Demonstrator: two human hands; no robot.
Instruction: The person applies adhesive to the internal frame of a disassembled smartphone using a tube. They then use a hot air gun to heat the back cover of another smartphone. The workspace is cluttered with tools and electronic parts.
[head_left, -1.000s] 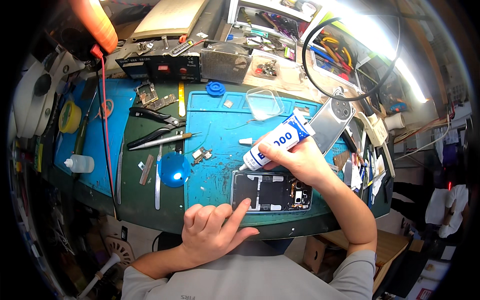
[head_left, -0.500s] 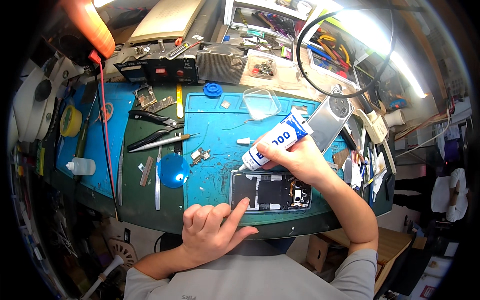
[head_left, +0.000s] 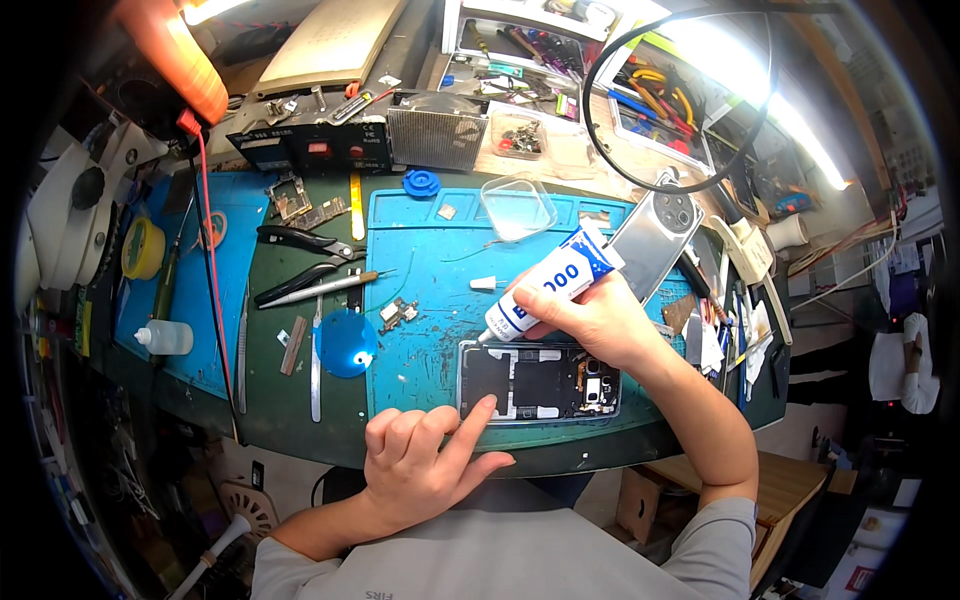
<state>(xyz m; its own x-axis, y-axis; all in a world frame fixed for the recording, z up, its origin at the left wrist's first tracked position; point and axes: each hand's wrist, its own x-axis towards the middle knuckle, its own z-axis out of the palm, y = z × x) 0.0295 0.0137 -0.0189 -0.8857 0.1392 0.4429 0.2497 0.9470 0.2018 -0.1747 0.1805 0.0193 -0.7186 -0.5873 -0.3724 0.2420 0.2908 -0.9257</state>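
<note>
My right hand [head_left: 585, 310] is closed around a white and blue glue tube [head_left: 555, 285]. Its narrow nozzle points down at the upper left edge of an opened phone [head_left: 535, 383], whose dark interior faces up. Whether the tip touches the frame, I cannot tell. My left hand [head_left: 425, 450] holds nothing; its index finger reaches to the phone's lower left edge, the thumb stands apart and the other fingers are curled. A small white cap [head_left: 483, 284] lies on the blue mat [head_left: 410, 260] left of the tube. A phone back cover [head_left: 655, 230] with camera rings leans beyond my right hand.
Left of the phone lie a round blue disc [head_left: 348, 343], black pliers [head_left: 305, 240], tweezers [head_left: 317, 365] and small metal parts [head_left: 398, 314]. A clear plastic box [head_left: 518, 208] stands at the mat's back. A black cable loop [head_left: 590, 110] hangs at upper right.
The whole view has shifted very slightly. Both hands, the glue tube and the phone keep nearly the same places relative to one another.
</note>
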